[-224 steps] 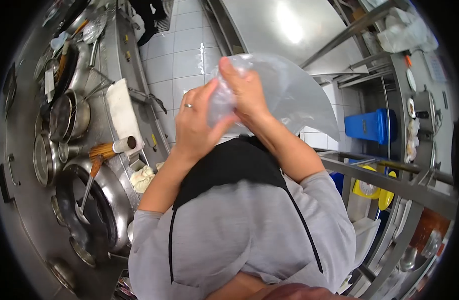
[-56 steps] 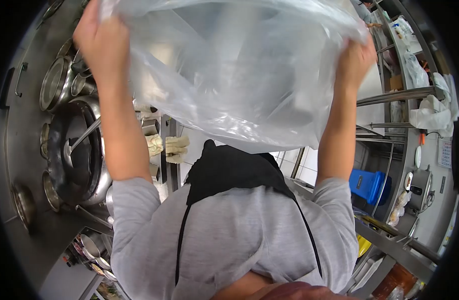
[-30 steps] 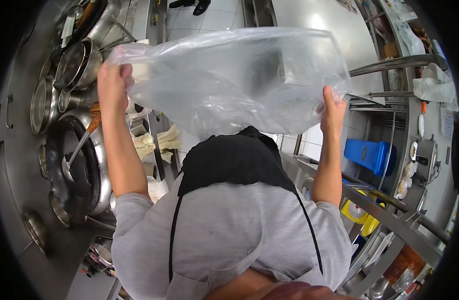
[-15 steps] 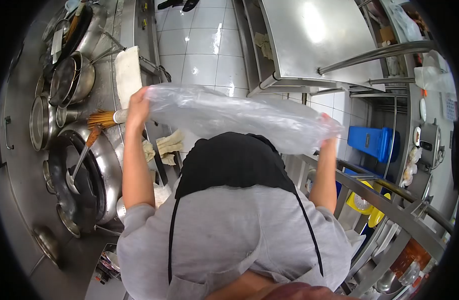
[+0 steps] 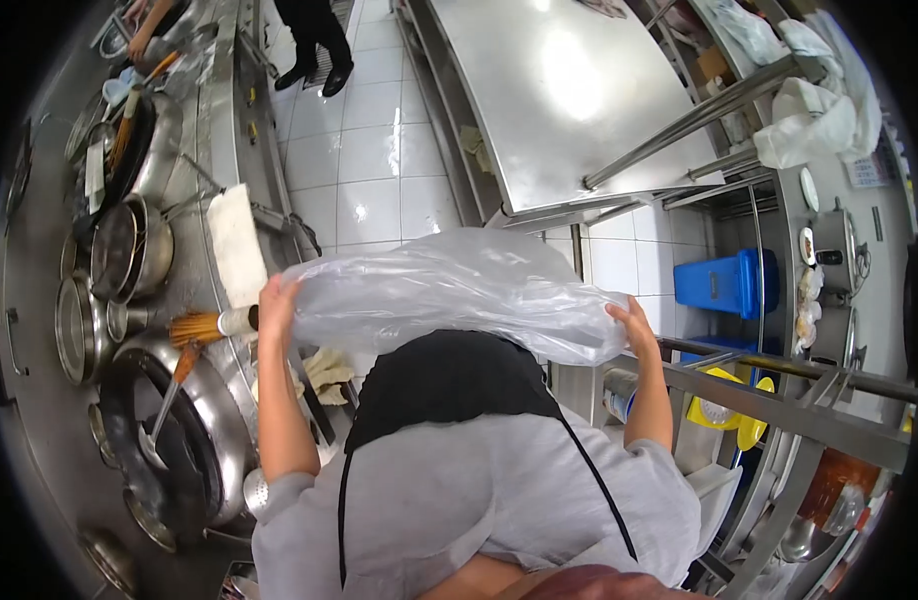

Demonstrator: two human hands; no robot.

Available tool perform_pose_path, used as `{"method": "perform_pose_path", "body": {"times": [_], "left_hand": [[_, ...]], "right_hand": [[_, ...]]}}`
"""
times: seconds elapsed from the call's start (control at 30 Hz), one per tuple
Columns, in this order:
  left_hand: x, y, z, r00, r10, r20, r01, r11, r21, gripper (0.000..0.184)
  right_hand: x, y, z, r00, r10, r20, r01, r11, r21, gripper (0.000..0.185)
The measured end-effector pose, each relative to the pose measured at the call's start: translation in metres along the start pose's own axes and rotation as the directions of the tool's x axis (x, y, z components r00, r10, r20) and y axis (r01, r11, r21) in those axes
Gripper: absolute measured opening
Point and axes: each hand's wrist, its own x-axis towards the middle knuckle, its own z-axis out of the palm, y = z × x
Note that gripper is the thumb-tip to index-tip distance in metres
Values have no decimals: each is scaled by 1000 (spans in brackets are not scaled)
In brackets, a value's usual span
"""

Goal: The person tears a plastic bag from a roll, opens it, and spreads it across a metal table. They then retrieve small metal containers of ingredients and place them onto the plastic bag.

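A large clear plastic bag (image 5: 449,285) stretches sideways in front of my black apron (image 5: 454,385). Its left end is gripped by my left hand (image 5: 279,305), with the fingers closed on the plastic. At the opposite end, my right hand (image 5: 632,325) pinches the bag between thumb and fingers. The bag hangs loose and wrinkled between the two hands, above the tiled floor. What lies under the plastic is hidden.
Left of me, a cooking range carries a wok (image 5: 184,440), pans (image 5: 134,250) and a bamboo brush (image 5: 199,328). A steel table (image 5: 569,100) stands ahead. Rightward are a blue bin (image 5: 724,285) and a steel rack (image 5: 799,400). Another person's legs (image 5: 314,40) show at the top.
The bag, earlier held up and spread wide, now hangs lower and flatter, nearer the apron. Both hands have come down with it. Another person's legs and hand have come into view at the top left.
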Motion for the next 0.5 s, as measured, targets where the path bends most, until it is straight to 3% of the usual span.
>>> {"method": "perform_pose_path", "body": {"times": [0.1,0.13,0.2,0.23,0.27,0.33,0.43,0.47,0.5], "left_hand": [[-25,32,21,947,178,267,-207,975,83,41],[-29,46,25,935,197,293,-275,927,254,47],[-35,76,29,909,227,350,-397,732,554,59],[-29,82,26,921,235,312,-383,696,607,62],[-24,89,22,909,285,303,-416,638,648,61],[-20,95,12,885,369,286,-451,517,728,61],[-11,72,27,868,471,155,-352,366,861,49],[-4,60,35,858,501,111,-305,324,895,48],[19,32,39,835,545,78,-380,468,798,44]], "right_hand": [[6,-2,13,889,-308,339,429,819,-382,60],[6,-5,21,895,-223,385,427,673,-603,57],[3,-16,34,917,-29,398,394,234,-889,51],[38,27,26,918,-236,318,378,278,-883,47],[40,26,18,914,-386,124,257,317,-913,33],[47,24,1,799,-575,-176,127,447,-885,20],[70,35,23,756,-486,-438,280,846,-455,20],[80,45,42,892,-325,-313,319,945,-71,20],[85,47,67,971,-216,-102,238,919,316,20]]}}
